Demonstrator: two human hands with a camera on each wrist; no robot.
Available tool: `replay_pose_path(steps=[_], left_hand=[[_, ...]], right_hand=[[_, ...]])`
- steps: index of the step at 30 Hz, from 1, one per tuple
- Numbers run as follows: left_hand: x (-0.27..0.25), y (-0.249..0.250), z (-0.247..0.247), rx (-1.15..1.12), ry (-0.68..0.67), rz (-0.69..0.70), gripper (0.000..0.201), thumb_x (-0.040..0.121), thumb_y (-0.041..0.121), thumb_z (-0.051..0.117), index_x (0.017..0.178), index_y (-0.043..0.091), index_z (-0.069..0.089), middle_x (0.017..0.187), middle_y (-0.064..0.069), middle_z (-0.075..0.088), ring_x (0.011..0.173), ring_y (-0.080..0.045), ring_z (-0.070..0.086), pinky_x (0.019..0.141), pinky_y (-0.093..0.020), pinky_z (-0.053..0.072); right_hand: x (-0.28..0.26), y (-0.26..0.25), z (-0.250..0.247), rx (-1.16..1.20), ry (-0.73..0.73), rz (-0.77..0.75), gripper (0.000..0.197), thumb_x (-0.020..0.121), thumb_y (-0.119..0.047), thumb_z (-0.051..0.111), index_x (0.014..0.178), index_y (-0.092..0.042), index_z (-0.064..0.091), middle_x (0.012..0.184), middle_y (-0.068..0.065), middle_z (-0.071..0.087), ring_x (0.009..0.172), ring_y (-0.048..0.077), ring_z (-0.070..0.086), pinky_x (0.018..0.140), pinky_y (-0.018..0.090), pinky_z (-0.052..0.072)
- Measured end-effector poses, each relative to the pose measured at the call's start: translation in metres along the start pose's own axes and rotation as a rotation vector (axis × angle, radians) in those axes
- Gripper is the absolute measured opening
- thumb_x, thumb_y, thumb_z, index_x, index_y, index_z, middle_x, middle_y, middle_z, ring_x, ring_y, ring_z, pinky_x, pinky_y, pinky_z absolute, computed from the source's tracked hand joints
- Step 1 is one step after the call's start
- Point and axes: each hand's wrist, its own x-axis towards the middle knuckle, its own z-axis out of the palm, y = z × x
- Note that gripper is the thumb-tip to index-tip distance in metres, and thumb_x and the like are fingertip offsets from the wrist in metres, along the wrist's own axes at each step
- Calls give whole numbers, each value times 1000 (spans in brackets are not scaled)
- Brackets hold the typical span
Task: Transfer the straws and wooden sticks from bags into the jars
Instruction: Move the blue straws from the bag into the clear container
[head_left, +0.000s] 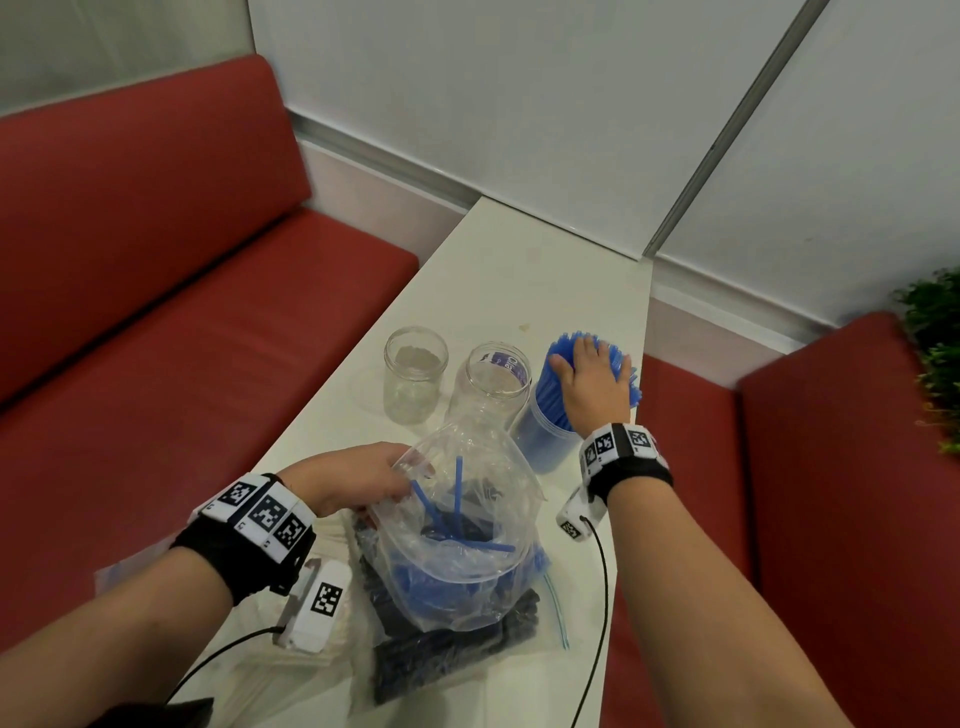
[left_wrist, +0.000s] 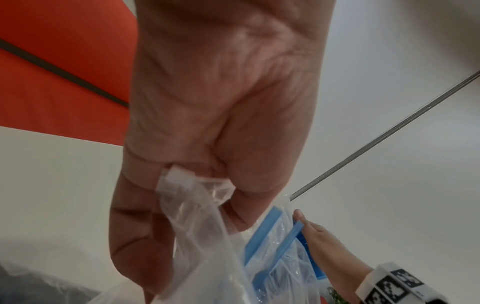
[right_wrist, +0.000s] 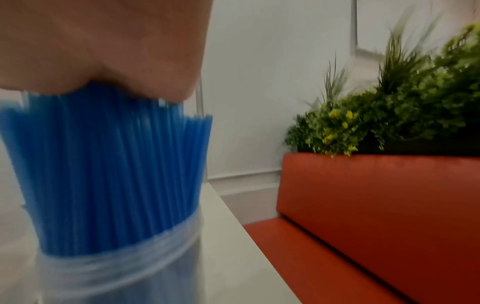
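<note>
Three stray blue straws (head_left: 457, 512) remain in the bag (head_left: 457, 545) our left hand (head_left: 353, 480) pinches open; our flat right hand (head_left: 595, 387) levels the bundle (head_left: 556, 395) in its jar (head_left: 540, 441).

A white table (head_left: 498, 280) is set against a pale wall (head_left: 519, 93). Red bench seats (head_left: 182, 312) are placed on both sides of the table, and green plants (right_wrist: 405, 107) are seen behind the right-hand seat.

Even, soft light; right wrist view blurred, perhaps by motion.
</note>
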Motion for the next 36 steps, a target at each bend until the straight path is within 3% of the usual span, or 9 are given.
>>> replay_pose_path(steps=[4, 7, 12, 17, 22, 25, 27, 31, 36], left_hand=[[0, 2, 1, 18, 10, 9, 30, 94, -1, 53, 113, 15, 70, 102, -7, 77, 90, -21, 75, 70, -30, 61], [-1, 1, 2, 35, 13, 7, 32, 93, -3, 52, 111, 15, 71, 98, -3, 78, 85, -16, 74, 67, -26, 58], [-3, 0, 5, 47, 19, 9, 28, 95, 1, 54, 110, 17, 71, 92, 1, 77, 78, -11, 72, 62, -22, 55], [-9, 3, 4, 64, 15, 18, 31, 94, 0, 52, 113, 15, 69, 102, -6, 76, 85, -16, 71, 67, -25, 56], [-16, 1, 5, 61, 60, 17, 35, 90, 0, 58, 123, 12, 61, 117, -18, 70, 107, -35, 69, 89, -46, 57], [-22, -1, 6, 68, 35, 10, 42, 84, 2, 73, 124, 9, 59, 116, -17, 70, 109, -36, 68, 97, -51, 56], [-25, -3, 10, 118, 0, 11, 49, 79, 2, 78, 123, 9, 60, 116, -15, 72, 109, -34, 69, 101, -51, 53], [-31, -1, 23, 291, -22, 42, 43, 74, 2, 77, 115, 11, 68, 110, -11, 74, 105, -32, 70, 97, -50, 55], [-38, -6, 31, 309, 85, 16, 29, 80, 1, 67, 108, 8, 69, 105, -18, 73, 92, -32, 70, 75, -40, 57]], right_hand=[[8, 0, -18, 118, 208, 119, 70, 96, -72, 26, 155, -35, 26, 168, 2, 12, 154, 34, -2, 119, 63, -5], [0, 0, -13, 63, -29, 276, 96, 77, -91, 40, 156, -48, 7, 168, 1, -7, 153, 41, -7, 115, 70, 1], [-7, 4, -1, 138, 8, 179, 63, 89, -43, 68, 146, -36, 43, 143, 9, 37, 124, 36, 40, 100, 46, 45], [-14, 2, -9, 178, 282, 193, 51, 93, -47, 60, 141, -32, 50, 146, 7, 41, 135, 32, 36, 110, 48, 28], [-45, -4, -5, 116, -61, 222, 75, 99, -67, 29, 161, -31, 7, 169, 7, -6, 154, 34, -11, 119, 61, -6], [-65, -18, -30, 366, 335, 113, 51, 104, -45, 44, 150, -23, 41, 158, 8, 35, 148, 29, 28, 123, 55, 15], [-83, -34, -47, 657, 443, -9, 22, 100, -25, 52, 117, -20, 65, 115, 1, 67, 106, 12, 61, 97, 41, 50], [-132, -72, -56, 641, -404, -78, 23, 97, -30, 58, 91, -13, 72, 82, 3, 74, 76, 14, 71, 75, 35, 60], [-192, -99, -19, 79, -903, -44, 78, 80, -74, 62, 136, -20, 56, 136, 2, 60, 115, 23, 59, 98, 36, 46]])
